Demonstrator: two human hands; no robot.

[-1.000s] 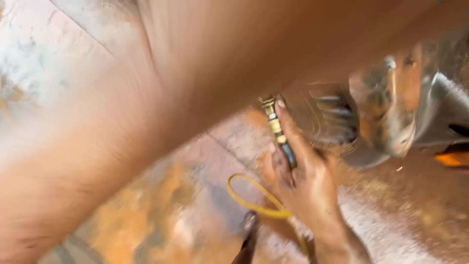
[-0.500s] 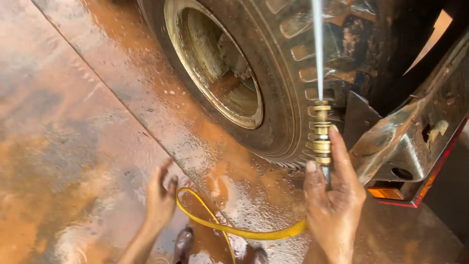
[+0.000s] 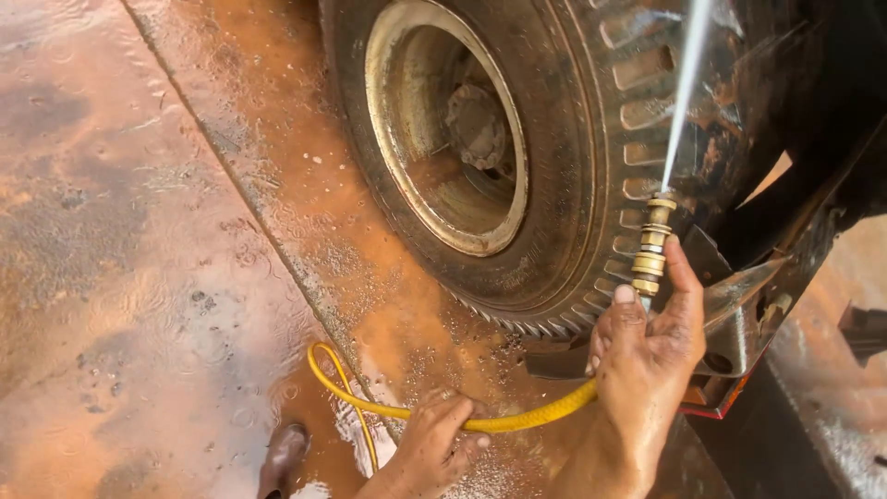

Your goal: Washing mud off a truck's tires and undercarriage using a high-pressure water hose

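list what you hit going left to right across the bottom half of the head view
wet floor → boot toe → yellow hose loop → left hand → right hand holding the brass nozzle → metal bumper

Tyre (image 3: pixel 564 185) stands on wet floor (image 3: pixel 139 231), wheel rim (image 3: pixel 443 129) on its left face. Nozzle (image 3: pixel 651 245) lies right of tyre, in right hand (image 3: pixel 647 346). Hose (image 3: pixel 480 420) runs below tyre, under left hand (image 3: pixel 430 444).

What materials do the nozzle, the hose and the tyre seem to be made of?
Nozzle: probably brass, a dull golden metal with ringed collars.
Hose: likely flexible plastic or rubber, yellow, smooth, bending in a loop.
Tyre: black rubber with tread blocks, wet and muddy.
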